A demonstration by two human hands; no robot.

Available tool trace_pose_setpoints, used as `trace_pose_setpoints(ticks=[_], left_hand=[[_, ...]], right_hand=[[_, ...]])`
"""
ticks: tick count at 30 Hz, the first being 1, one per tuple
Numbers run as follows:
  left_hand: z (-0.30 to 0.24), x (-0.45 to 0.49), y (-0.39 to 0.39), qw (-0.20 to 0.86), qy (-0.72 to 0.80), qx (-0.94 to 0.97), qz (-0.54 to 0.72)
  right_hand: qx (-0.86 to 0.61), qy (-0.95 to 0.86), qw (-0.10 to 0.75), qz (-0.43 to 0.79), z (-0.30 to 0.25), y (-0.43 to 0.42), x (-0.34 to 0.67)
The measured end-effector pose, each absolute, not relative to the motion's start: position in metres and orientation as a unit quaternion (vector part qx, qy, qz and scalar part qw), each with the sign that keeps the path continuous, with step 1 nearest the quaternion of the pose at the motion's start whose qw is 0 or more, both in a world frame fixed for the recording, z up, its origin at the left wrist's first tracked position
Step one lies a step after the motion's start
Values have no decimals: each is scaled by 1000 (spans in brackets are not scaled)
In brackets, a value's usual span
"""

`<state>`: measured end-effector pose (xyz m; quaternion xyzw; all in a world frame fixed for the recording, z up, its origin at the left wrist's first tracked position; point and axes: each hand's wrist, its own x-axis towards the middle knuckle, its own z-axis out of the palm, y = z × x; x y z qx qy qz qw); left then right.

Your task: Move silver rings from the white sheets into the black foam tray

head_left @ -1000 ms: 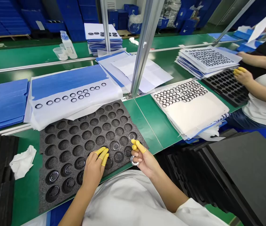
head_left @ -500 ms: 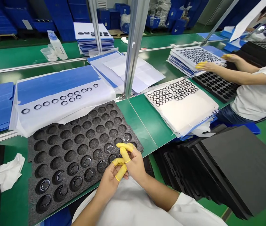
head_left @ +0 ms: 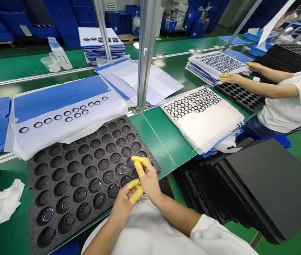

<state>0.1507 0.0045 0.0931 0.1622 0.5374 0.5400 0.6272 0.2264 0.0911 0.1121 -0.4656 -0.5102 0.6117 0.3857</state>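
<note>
My left hand (head_left: 125, 200) and my right hand (head_left: 149, 179) meet above the near right part of a dark foam tray (head_left: 33, 223), with yellow finger cots on several fingertips. My left thumb and forefinger pinch together; a small dark edge shows between them and my right hand, the rest hidden. My right thumb and forefinger are also pressed together, and what they hold cannot be made out. Round glossy black-rimmed pieces (head_left: 96, 185) lie in the tray's nearer pockets. Beyond the tray, thin black rings (head_left: 57, 117) lie on white paper (head_left: 99, 118).
A metal post (head_left: 146, 60) rises behind the tray. Ring-covered sheets (head_left: 208, 127) lie to the right, above stacked black foam sheets (head_left: 269, 184). A co-worker's yellow-tipped hands (head_left: 230, 78) touch another stack. Crumpled tissue (head_left: 6, 202) lies left; a bottle (head_left: 62, 56) and cups (head_left: 50, 64) stand behind.
The view has shifted slightly, so the bench items sit a little further left. My hands stay together, a small dark edge now showing between them. The co-worker's hands have moved slightly at their stack.
</note>
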Motion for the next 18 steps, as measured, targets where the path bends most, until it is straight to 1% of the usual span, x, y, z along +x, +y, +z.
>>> trace_pose_setpoints(ticks=[3,7,10,14,18], left_hand=[[90,155,5,629,533,146,547],[88,156,5,616,541,136,557],[90,153,6,601,548,130,567],[95,144,8,601,547,129,568],[96,139,7,620,545,141,546]], right_hand=[[-462,-499,375,630,112,91,224],[-453,-481,338,670,108,88,224],[-437,-470,294,709,105,86,230],[-364,-464,214,779,109,92,251],[-330,-471,174,799,115,107,273]])
